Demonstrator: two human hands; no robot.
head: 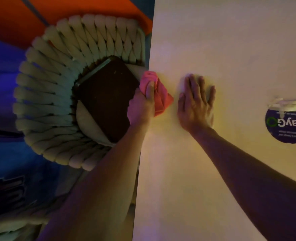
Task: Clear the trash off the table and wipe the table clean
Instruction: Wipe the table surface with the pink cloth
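A white table [222, 49] fills the right half of the head view. My left hand [142, 105] grips a pink cloth [159, 98] at the table's left edge, thumb on top of the bunched fabric. Just to the right, my right hand [196, 105] lies flat on the tabletop with straight fingers, palm down; something pale shows under its edge, too hidden to identify. A dark brown tray [105, 98] rests on the seat of a chair beside the table, right next to the cloth.
The chair [56, 80] has a thick braided pale backrest and stands against the table's left edge. A round purple sticker [286, 126] with tape above it sits on the table at the right. Orange and blue floor lies to the left.
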